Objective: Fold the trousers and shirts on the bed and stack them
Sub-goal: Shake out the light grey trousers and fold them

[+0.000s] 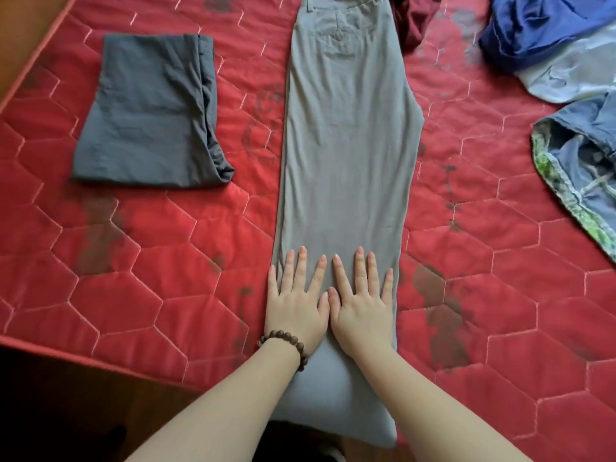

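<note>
Light grey trousers (346, 138) lie lengthwise down the middle of the red quilted bed (140, 261), folded leg on leg, waistband at the far end, cuffs hanging over the near edge. My left hand (296, 301), with a bead bracelet on the wrist, and my right hand (361, 305) press flat side by side on the lower legs, fingers straight and spread. A folded dark grey garment (150, 115) lies at the far left.
A dark red garment (416, 18) lies crumpled by the waistband. At the right are a blue cloth (540, 25), a pale blue garment (566, 71) and blue shorts with green trim (580, 168). The bed's near edge runs along the lower left.
</note>
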Action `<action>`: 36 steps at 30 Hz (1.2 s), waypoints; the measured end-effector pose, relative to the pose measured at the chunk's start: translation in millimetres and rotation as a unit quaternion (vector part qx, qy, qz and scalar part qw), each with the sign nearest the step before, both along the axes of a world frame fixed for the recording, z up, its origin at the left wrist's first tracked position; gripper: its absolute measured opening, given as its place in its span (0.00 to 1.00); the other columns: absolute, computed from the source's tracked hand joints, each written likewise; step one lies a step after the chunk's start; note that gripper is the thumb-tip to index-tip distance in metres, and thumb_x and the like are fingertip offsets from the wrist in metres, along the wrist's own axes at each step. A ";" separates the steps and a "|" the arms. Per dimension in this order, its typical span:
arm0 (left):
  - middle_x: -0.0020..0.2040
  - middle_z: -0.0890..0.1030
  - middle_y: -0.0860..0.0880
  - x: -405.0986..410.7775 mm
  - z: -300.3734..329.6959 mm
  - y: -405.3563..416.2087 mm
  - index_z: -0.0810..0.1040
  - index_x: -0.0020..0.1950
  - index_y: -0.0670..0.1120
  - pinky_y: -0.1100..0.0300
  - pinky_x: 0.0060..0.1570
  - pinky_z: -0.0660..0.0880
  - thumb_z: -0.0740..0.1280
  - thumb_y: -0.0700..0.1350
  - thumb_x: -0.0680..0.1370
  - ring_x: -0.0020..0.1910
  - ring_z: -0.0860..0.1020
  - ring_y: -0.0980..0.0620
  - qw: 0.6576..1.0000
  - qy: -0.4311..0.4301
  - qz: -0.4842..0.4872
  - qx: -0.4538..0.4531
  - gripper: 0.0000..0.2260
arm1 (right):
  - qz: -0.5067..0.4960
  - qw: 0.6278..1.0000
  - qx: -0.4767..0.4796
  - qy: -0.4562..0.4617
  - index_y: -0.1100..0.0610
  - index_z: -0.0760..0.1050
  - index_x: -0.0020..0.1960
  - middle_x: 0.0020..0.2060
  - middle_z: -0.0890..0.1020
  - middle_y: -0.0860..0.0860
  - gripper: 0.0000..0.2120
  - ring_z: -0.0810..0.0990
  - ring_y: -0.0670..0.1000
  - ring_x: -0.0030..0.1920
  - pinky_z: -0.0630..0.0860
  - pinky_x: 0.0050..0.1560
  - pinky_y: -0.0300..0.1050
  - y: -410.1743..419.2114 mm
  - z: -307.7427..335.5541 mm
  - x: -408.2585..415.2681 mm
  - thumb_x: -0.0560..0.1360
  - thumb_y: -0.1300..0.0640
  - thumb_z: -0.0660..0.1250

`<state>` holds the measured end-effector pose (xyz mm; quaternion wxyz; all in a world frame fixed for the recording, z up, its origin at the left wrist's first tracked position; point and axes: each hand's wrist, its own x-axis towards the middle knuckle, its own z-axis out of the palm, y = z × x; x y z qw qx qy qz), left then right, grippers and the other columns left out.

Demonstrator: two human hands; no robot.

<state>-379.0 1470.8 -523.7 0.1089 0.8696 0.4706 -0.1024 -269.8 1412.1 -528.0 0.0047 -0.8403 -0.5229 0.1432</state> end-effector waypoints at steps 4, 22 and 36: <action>0.79 0.44 0.45 -21.9 4.1 -41.1 0.43 0.78 0.54 0.43 0.74 0.42 0.47 0.56 0.80 0.77 0.41 0.45 1.000 -0.006 -0.004 -0.001 0.27 | 0.011 1.000 -0.012 -0.008 0.47 0.50 0.78 0.77 0.49 0.57 0.27 0.46 0.56 0.77 0.45 0.75 0.62 -46.0 1.6 -22.3 0.80 0.45 0.44; 0.60 0.74 0.41 -50.7 33.2 -45.7 0.69 0.70 0.41 0.51 0.59 0.70 0.63 0.42 0.79 0.58 0.74 0.43 0.928 -0.263 0.247 -0.095 0.19 | -0.190 0.975 0.085 0.076 0.55 0.61 0.75 0.72 0.63 0.63 0.31 0.65 0.64 0.69 0.65 0.64 0.58 -75.1 33.9 -34.4 0.75 0.60 0.67; 0.41 0.79 0.46 -65.6 26.9 -34.6 0.71 0.50 0.45 0.55 0.35 0.65 0.59 0.49 0.81 0.39 0.76 0.43 0.931 -0.147 0.328 -0.064 0.08 | -0.300 0.939 0.063 0.155 0.56 0.68 0.55 0.46 0.76 0.51 0.06 0.76 0.58 0.44 0.64 0.38 0.48 -79.0 33.3 -18.3 0.80 0.54 0.59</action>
